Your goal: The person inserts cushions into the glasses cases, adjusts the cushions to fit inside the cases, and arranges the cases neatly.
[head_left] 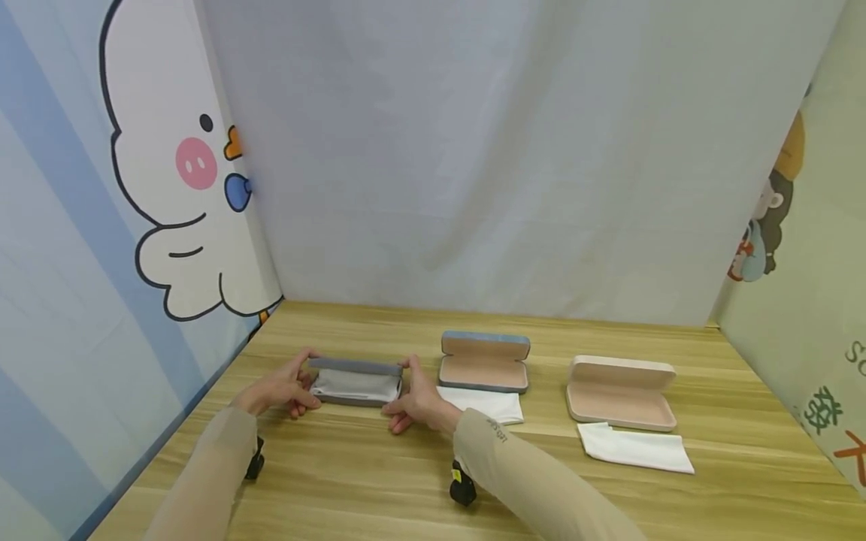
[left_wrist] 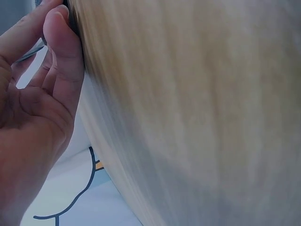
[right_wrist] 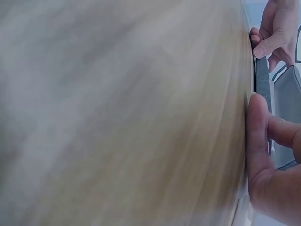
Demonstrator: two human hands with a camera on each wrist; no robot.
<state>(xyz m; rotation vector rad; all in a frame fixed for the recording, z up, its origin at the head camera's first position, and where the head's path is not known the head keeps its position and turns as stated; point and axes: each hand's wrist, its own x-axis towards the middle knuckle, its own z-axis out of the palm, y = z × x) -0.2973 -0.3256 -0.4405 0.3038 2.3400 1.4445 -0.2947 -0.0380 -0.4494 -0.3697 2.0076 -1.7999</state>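
A grey glasses case (head_left: pixel 355 367) lies on the wooden table at the left, its lid raised partway along the back. Inside it is a folded light grey cloth (head_left: pixel 358 384), which fills the bottom half. My left hand (head_left: pixel 279 388) grips the case's left end, thumb low at the front corner and a finger up at the lid. At the other end my right hand (head_left: pixel 421 398) holds it the same way, thumb near the front base and index finger by the lid's corner. The right wrist view shows both hands on the case's front edge (right_wrist: pixel 262 82).
Right of it stands an open blue-grey glasses case (head_left: pixel 483 372) with a white cloth (head_left: pixel 490 406) before it. Farther right sits an open cream case (head_left: pixel 621 412), a folded white cloth (head_left: pixel 636 448) in front. A pale curtain (head_left: pixel 473 150) hangs behind the table.
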